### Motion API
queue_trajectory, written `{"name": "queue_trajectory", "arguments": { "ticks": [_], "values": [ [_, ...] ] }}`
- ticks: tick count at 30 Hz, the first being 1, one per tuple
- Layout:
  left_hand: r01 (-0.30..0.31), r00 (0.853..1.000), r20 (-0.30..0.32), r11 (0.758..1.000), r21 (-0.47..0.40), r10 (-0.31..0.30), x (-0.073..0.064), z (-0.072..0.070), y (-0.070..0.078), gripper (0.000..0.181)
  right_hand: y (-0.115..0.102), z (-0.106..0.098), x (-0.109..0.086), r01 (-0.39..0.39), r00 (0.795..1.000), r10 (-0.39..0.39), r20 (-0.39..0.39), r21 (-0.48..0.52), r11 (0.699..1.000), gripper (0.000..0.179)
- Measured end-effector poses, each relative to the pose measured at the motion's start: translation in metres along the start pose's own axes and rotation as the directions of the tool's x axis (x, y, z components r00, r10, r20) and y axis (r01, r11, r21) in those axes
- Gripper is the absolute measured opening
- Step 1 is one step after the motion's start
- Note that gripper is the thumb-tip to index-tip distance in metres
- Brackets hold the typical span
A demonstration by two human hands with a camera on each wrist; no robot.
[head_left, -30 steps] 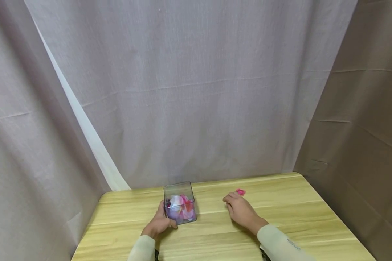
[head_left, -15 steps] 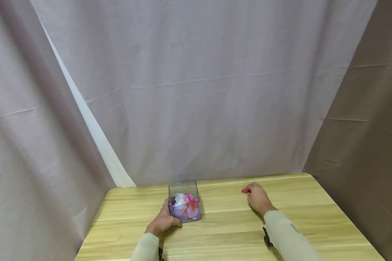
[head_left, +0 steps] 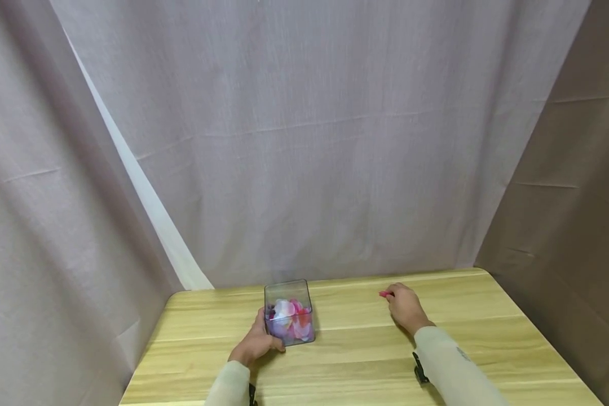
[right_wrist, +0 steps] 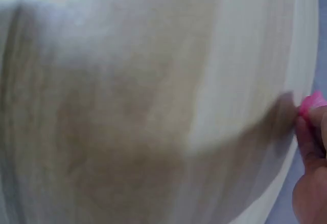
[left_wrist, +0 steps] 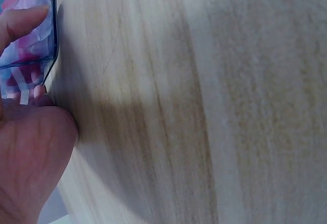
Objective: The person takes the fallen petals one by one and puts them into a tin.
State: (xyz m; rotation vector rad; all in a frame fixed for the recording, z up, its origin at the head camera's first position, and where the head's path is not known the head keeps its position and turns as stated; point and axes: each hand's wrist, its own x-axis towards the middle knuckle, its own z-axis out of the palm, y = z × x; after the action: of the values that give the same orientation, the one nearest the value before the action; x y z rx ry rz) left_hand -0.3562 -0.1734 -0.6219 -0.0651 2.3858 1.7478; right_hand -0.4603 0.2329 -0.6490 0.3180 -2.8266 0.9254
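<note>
A clear plastic box (head_left: 287,290) stands on the left half of the table with petal-like pieces (head_left: 286,309) in white, pink, red and purple inside. My left hand (head_left: 257,341) grips it at its left side and near corner. In the left wrist view the thumb (left_wrist: 28,20) lies along the box wall, and part of the fingers is hidden behind it. Farther right, my right hand (head_left: 407,309) pinches a small pink petal (head_left: 384,294) between thumb and fingertips. The right wrist view shows that bright pink petal (right_wrist: 312,103) bunched at the fingertips.
The wood-grain table (head_left: 345,361) has rounded far corners. Grey curtains (head_left: 335,169) hang right behind its far edge, and a darker curtain (head_left: 558,242) hangs on the right. A narrow white gap (head_left: 147,192) shows between curtains at the left.
My right hand has moved right and away from me to the pink petal lying on the table and now pinches it. The left hand has stayed on the box; the head view has shifted slightly.
</note>
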Motion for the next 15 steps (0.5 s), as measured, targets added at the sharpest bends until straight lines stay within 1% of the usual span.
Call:
{"name": "queue_trajectory", "arguments": {
  "ticks": [3,5,10,12,15],
  "values": [
    [-0.004,1.0,0.006,1.0,-0.007,0.004,-0.002,0.002,0.001,0.119,-0.009,-0.006,-0.003,0.018,1.0,-0.018,0.003,0.014,1.0,0.013],
    [-0.002,1.0,0.01,1.0,-0.016,0.003,-0.003,0.002,0.001,0.119,-0.023,-0.009,-0.005,0.054,0.999,-0.054,-0.011,0.031,0.998,0.012],
    [0.0,1.0,0.011,1.0,-0.029,0.0,-0.003,0.0,0.002,0.12,-0.071,-0.02,-0.017,0.146,0.987,-0.138,-0.082,0.098,0.984,0.01],
    [-0.001,1.0,0.009,1.0,-0.023,0.002,-0.004,0.0,0.002,0.121,-0.091,-0.027,-0.027,0.162,0.984,-0.151,-0.09,0.139,0.977,0.009],
    [-0.009,1.0,0.004,1.0,-0.014,0.009,-0.004,0.002,0.003,0.119,-0.115,-0.034,-0.045,0.179,0.983,-0.166,-0.079,0.199,0.964,0.009]
  ]
}}
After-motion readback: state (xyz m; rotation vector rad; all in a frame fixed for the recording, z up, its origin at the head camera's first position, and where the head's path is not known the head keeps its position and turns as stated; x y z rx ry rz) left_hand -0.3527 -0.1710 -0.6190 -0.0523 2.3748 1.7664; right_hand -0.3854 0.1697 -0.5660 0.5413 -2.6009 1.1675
